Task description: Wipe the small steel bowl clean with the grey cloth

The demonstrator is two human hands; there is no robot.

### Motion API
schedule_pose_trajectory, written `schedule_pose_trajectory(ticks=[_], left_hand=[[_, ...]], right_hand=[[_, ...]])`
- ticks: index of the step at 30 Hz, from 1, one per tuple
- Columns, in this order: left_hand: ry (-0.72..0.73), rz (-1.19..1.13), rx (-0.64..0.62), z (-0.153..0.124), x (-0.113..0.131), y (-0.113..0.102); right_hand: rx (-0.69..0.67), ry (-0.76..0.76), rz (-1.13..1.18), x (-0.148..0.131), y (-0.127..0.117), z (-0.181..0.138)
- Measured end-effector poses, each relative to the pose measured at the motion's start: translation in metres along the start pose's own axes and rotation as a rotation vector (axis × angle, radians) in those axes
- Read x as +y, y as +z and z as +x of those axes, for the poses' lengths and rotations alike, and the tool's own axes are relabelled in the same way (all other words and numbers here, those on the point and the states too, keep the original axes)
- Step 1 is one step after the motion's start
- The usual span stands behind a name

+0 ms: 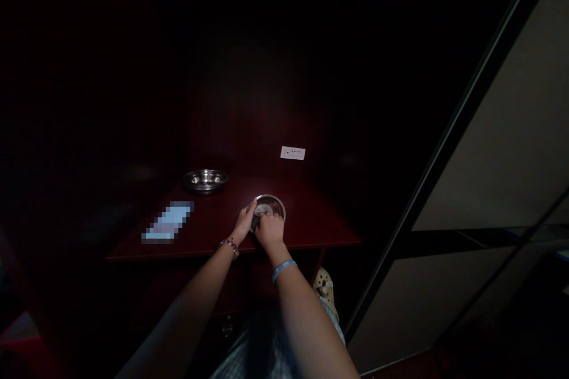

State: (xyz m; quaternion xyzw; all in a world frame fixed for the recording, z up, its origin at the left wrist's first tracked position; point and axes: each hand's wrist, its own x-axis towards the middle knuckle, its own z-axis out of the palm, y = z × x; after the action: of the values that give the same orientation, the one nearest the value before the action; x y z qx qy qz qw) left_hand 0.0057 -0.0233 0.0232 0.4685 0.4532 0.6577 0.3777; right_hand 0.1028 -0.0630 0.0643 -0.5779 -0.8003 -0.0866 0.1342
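No writing can be read anywhere here. The pale sheet (168, 222) near the left edge of the surface (311, 219) is blurred out, and the wall plate (292, 153) bears only tiny marks.

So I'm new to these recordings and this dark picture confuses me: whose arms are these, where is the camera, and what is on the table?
There is one picture, taken by a camera worn on a person's head, looking forward and down. The two bare arms are that person's own. The left hand rests at the rim of a small round metal dish, and the right hand presses a dark thing, too dim to name, at the dish's near edge. Both stand on a dark red table. Farther back left sits a metal bowl, and a pale flat thing, blurred out, lies to the left. A white socket plate is on the wall behind.
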Motion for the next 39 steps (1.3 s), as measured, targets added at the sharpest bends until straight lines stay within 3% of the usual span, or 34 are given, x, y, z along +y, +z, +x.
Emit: schedule_pose_trajectory(ticks=[13,18,23,30,39], left_hand=[[0.002,-0.001,0.001,0.005,-0.008,-0.002],[-0.01,-0.007,-0.008,0.007,-0.009,-0.002],[-0.017,-0.02,-0.009,0.009,-0.011,-0.002],[-0.018,0.005,-0.023,0.007,-0.007,-0.002],[-0.031,-0.004,-0.04,0.005,-0.005,-0.001]], right_hand=[[0.04,0.092,0.6,0.021,0.019,0.006],[0.061,0.027,0.735,0.026,0.026,0.008],[0.045,-0.099,0.624,0.029,0.023,0.006],[-0.031,-0.039,0.327,0.026,0.007,0.0],[0.043,-0.042,0.083,0.015,0.005,-0.002]])
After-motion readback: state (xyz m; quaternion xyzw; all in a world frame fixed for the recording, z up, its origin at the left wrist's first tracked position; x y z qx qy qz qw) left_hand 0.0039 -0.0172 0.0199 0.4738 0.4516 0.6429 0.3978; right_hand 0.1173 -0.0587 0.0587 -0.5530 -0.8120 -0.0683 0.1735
